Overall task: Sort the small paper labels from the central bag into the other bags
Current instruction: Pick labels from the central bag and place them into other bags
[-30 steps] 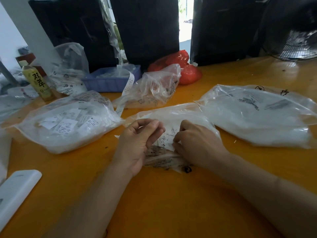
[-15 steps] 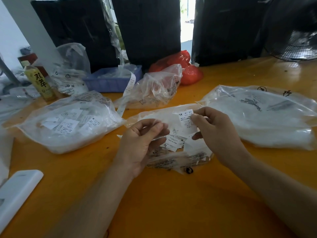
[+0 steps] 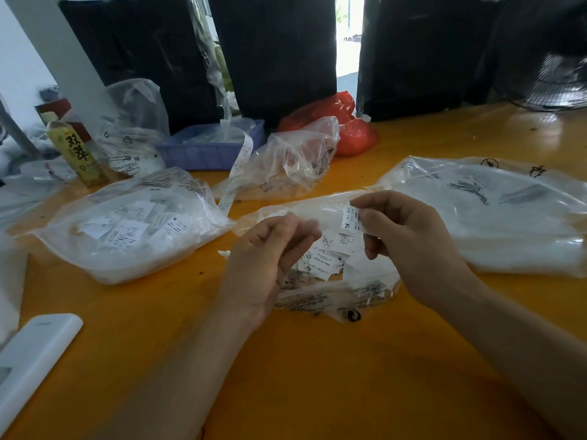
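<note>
A clear central bag [image 3: 320, 300] lies on the orange table with several small white paper labels [image 3: 324, 260] spilling inside it. My right hand [image 3: 409, 246] is raised above it and pinches one label marked XL [image 3: 348, 221] between thumb and fingers. My left hand [image 3: 270, 252] hovers beside it, fingers loosely curled, and I see nothing held in it. A clear bag full of labels [image 3: 133, 230] lies to the left. Another large clear bag with white contents [image 3: 495, 214] lies to the right.
A crumpled clear bag [image 3: 292, 157], a red bag [image 3: 346, 125] and a blue tray [image 3: 209, 147] sit behind. A yellow bottle [image 3: 77, 154] stands far left. A white flat object [image 3: 31, 360] lies at the near left edge. A fan [image 3: 546, 74] stands back right.
My right hand drew a label out of the central bag and lifted it. My left hand rose off the bag and its fingers loosened.
</note>
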Tool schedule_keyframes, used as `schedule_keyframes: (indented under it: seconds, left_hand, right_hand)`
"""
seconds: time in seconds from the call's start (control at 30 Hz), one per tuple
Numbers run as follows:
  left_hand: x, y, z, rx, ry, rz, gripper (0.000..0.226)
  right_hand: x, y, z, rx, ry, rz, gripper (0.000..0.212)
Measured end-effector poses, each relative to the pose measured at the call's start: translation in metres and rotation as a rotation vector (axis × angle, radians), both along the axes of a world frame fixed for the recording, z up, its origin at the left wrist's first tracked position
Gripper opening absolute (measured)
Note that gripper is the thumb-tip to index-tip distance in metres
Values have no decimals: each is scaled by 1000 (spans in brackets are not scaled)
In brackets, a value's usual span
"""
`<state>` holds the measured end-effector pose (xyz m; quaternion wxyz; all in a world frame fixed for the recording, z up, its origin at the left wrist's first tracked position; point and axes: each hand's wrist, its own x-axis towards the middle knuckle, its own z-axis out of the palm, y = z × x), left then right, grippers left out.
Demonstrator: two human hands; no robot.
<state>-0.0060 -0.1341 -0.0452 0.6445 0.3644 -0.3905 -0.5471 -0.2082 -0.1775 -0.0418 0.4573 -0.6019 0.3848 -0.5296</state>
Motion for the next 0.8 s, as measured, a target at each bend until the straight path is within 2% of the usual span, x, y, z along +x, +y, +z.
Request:
schedule_keyframes:
  seconds: [0.07,0.17,0.27,0.37,0.47,0.57,0.63,0.7,0.8]
  left_hand:
    - [1,0,-1,9,44,1,35]
    - [2,-3,-4,5,7,36,16]
    - [2,-4,-10,11,-98,58,36]
    - [2,-3,-11,-2,-111,59,44]
    - [1,-3,-12,-21,-114,43,47]
    - [0,-2,-12,-38,-124,11,49]
    - [-1,-1,-12,-62,-148,-10,50]
    - [-1,0,-14,-97,-203,-10,52]
    - [-1,-1,-14,-91,-269,4,50]
  right_hand:
    - [-1,0,-1,20,-15,45,19]
    - [0,-1,-1,27,5,33,18]
    - [-1,-4,-3,-29,194,-69,25]
    - [2,-2,-7,-7,379,-49,33]
    - [8,1,-7,29,458,-12,33]
    - [12,7,-5,30,512,72,16]
    - [13,10,-4,5,555,105,25]
    - [13,11,-3,-73,596,62,24]
    - [9,8,-1,-129,555,8,19]
